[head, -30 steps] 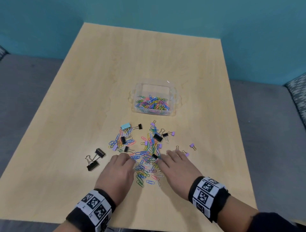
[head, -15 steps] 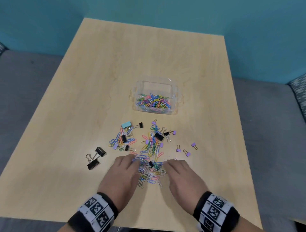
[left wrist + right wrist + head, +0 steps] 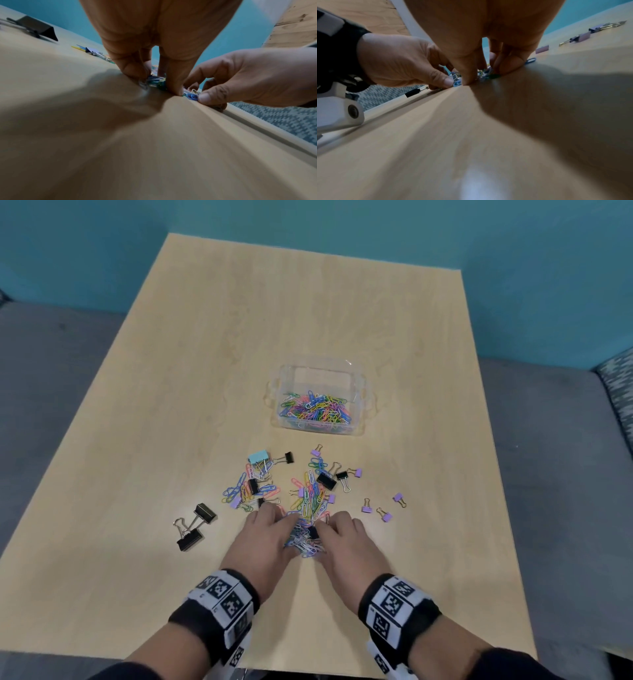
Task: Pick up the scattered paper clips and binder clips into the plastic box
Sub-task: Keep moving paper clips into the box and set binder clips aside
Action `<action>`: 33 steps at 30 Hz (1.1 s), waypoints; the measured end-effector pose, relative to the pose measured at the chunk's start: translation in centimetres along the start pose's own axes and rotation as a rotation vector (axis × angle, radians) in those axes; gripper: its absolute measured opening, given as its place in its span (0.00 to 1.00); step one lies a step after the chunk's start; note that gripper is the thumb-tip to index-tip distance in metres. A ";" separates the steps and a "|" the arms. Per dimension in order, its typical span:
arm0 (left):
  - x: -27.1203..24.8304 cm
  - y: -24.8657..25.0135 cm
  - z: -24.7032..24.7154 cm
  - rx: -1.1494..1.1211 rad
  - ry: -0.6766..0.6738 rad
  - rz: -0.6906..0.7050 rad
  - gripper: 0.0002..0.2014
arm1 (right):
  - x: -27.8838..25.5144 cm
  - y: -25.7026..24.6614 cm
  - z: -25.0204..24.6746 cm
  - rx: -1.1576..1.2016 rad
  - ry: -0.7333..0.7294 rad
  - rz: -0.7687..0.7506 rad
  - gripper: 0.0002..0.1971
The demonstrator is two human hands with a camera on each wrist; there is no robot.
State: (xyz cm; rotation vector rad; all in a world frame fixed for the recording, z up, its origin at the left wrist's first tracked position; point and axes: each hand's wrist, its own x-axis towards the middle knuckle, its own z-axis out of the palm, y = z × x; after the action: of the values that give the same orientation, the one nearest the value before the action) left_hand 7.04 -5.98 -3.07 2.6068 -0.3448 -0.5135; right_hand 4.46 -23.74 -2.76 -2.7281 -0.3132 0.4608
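A clear plastic box (image 3: 363, 392) holding coloured paper clips stands mid-table. In front of it lie scattered paper clips (image 3: 310, 491) and small binder clips. My left hand (image 3: 270, 529) and right hand (image 3: 337, 530) face each other, fingers curled round a tight pile of paper clips (image 3: 305, 542) with one small black binder clip in it. In the left wrist view the left hand (image 3: 154, 75) pinches the pile (image 3: 155, 81) against the table, with the right hand (image 3: 240, 78) opposite. In the right wrist view the right hand (image 3: 481, 71) presses the same pile (image 3: 485, 72).
Two large black binder clips (image 3: 195, 525) lie to the left of my hands. Small purple binder clips (image 3: 380, 508) lie to the right. A light blue binder clip (image 3: 257, 457) sits near the box. The wooden table (image 3: 239, 337) ends close behind my wrists.
Both hands have closed in on each other and raked the nearest clips into one tight heap between them. The purple clips at the right are now uncovered.
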 end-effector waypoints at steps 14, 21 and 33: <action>0.5 -0.7 -1.3 0.057 0.046 0.050 0.03 | 0.6 2.3 -2.2 -0.232 -0.019 -0.119 0.20; 0.9 -0.8 -1.9 -0.043 0.055 -0.097 0.04 | 1.4 2.9 -3.1 0.049 -0.057 0.121 0.03; 5.1 0.7 -8.9 -0.735 0.119 -0.273 0.07 | 5.3 3.7 -9.9 0.998 -0.061 0.421 0.05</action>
State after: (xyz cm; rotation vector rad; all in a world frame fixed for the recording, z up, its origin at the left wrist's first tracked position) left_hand 15.16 -4.77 3.16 1.9525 0.2155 -0.4591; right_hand 13.46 -28.72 3.07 -1.7786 0.3995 0.5988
